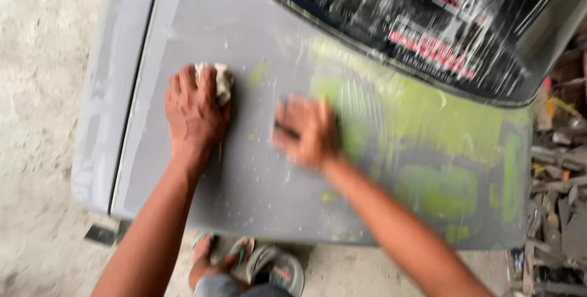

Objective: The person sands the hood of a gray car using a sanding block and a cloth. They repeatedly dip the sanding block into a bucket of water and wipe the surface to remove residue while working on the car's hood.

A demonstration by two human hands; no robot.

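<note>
Seen from above, left to right. Pale concrete floor (36, 89) at far left. Then a grey primed car body panel (244, 181), wet, speckled with water drops. Left hand (194, 113) pressed flat on the panel, grip closed loosely around a crumpled off-white cloth wad (222, 82) peeking out above the fingers. Just to its right, right hand (307, 131), motion-blurred, pressed on a thin dark sheet (287, 131), likely sandpaper; how tightly held, cannot tell. Further right, yellow-green filler patches (437, 190), and above them dark glass (428, 22) streaked with white spatter. Sandalled feet (235, 257) below the panel's edge.

Possible trouble: slipping on the wet surface, sanding too deep into filler, slurry dripping toward the feet.
</note>
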